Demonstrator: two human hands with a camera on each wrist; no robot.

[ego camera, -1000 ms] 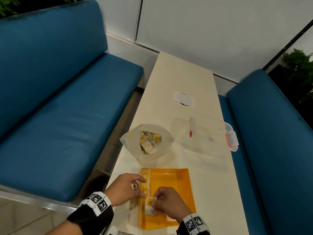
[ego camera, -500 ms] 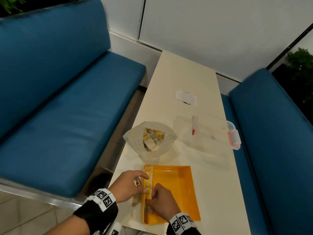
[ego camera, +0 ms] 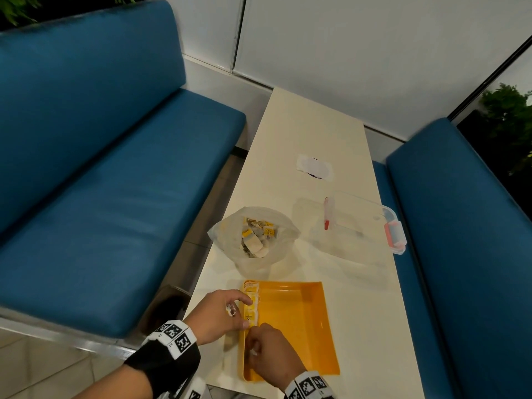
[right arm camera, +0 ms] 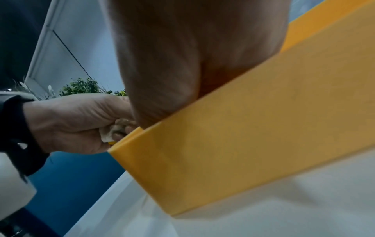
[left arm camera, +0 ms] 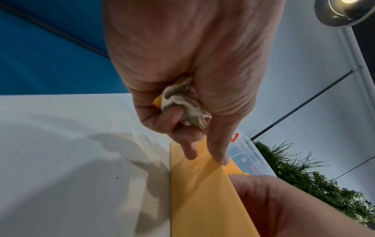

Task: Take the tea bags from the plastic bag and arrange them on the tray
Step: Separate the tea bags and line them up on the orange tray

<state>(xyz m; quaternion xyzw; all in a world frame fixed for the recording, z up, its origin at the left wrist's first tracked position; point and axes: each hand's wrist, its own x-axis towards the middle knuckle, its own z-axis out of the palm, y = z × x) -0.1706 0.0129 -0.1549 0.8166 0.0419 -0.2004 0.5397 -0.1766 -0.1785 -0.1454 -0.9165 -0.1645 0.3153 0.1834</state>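
Note:
A yellow tray [ego camera: 296, 326] lies at the near end of the table. A row of tea bags [ego camera: 251, 298] with yellow tags stands along its left wall. Behind the tray is the open plastic bag [ego camera: 253, 240], with several tea bags in it. My left hand [ego camera: 239, 312] is at the tray's left rim. Its curled fingers hold crumpled tea bags [left arm camera: 182, 102] against the palm, while thumb and forefinger reach to the row. My right hand [ego camera: 259, 341] is inside the tray's near left corner and pinches a white tea bag [ego camera: 254, 353], mostly hidden under its fingers.
A clear lidded box [ego camera: 354, 226] with a red latch sits right of the bag, with a red-tipped pen [ego camera: 326, 214] on it. Farther back lies a white paper patch [ego camera: 315, 168]. Blue benches [ego camera: 115, 197] flank the narrow table.
My right hand has moved left and down to the tray's left wall with its tea bag, which is now mostly hidden. My left hand has stayed at the rim.

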